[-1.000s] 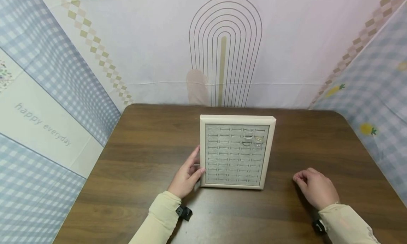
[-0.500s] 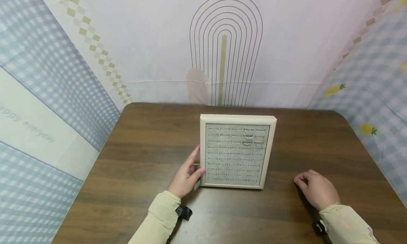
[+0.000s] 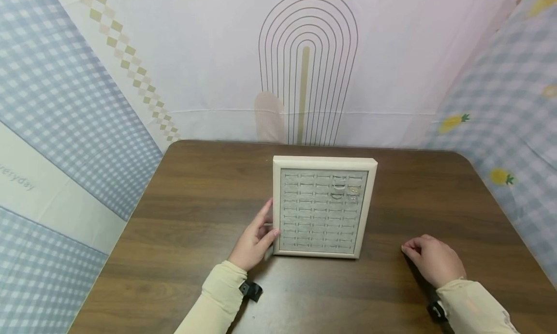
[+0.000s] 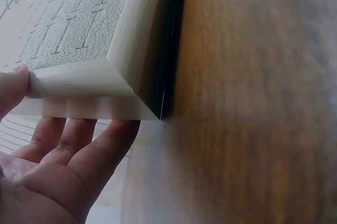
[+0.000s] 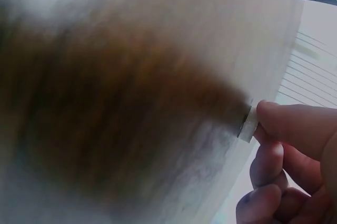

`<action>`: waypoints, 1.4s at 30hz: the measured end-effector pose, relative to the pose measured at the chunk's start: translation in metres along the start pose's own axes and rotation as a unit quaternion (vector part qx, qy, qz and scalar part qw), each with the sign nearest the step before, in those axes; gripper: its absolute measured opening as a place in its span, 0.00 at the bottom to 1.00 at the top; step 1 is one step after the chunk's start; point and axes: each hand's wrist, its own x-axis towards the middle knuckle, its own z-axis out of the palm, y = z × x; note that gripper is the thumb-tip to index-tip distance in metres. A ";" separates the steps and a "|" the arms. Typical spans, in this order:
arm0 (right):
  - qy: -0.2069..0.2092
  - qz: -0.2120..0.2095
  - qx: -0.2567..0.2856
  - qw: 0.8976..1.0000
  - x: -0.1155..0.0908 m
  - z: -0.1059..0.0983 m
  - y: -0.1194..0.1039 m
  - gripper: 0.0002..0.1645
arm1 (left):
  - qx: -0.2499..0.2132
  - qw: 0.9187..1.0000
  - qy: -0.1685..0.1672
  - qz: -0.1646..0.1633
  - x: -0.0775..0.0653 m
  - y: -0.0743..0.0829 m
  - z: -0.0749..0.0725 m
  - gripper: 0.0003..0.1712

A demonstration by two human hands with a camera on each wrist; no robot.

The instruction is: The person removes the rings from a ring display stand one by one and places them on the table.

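Note:
A framed ring display board (image 3: 319, 223) stands tilted on the table, its grey slotted panel edged in cream. Several rings (image 3: 337, 196) sit in slots near its upper right. My left hand (image 3: 252, 242) holds the board's left edge, thumb on the front of the frame (image 4: 84, 79) and fingers against its side in the left wrist view. To the right of the board, low over the table, is my right hand (image 3: 435, 261). Between its thumb and index finger it pinches a small silver ring (image 5: 248, 125), seen edge-on in the right wrist view; the other fingers are curled.
The brown wooden table (image 3: 183, 194) has rounded far corners. Behind it hangs a white cloth (image 3: 209, 58) with an arch print, and blue checked cloth (image 3: 491, 107) lines the sides. Each wrist wears a small black device (image 3: 251, 290).
The head view has shifted slightly, and the side cloths have shifted with their folds. Both hands and the board keep practically the same place; the grip on the board is unchanged.

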 end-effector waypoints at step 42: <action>0.312 -0.138 0.074 0.937 0.016 -0.026 -0.066 0.06 | 0.006 1.000 -0.003 0.000 0.001 -0.002 -0.001 0.45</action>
